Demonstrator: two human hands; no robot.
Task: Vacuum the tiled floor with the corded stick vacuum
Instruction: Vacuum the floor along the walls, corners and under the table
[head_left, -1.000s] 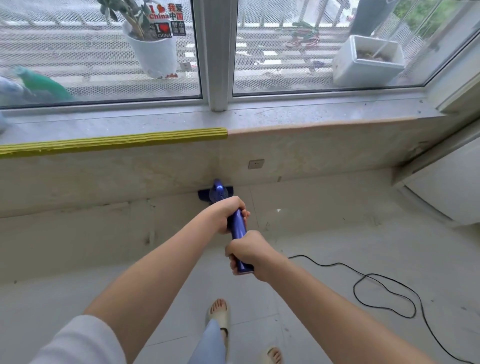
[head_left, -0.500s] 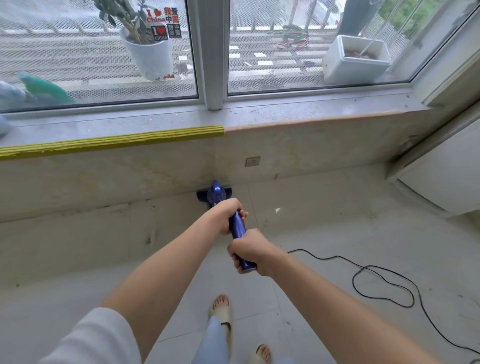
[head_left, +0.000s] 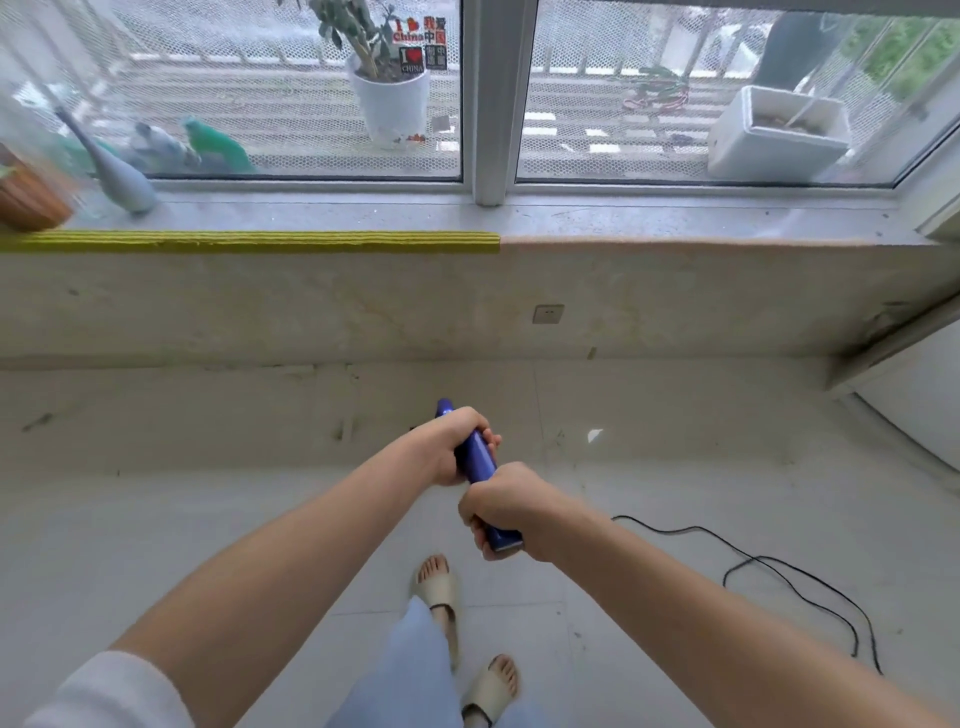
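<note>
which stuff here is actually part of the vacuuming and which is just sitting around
In use:
vacuum, gripped by left hand and right hand
cord, looped on the floor

Just sitting around:
grey vase and brown pot on the sill
wall socket
white planter and white box outside the window

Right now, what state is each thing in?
Left hand: grips the vacuum handle, farther up.
Right hand: grips the handle's near end.
Stick vacuum: held, angled toward the wall; head hidden.
Cord: loose, looped on the floor.
Window: closed.
</note>
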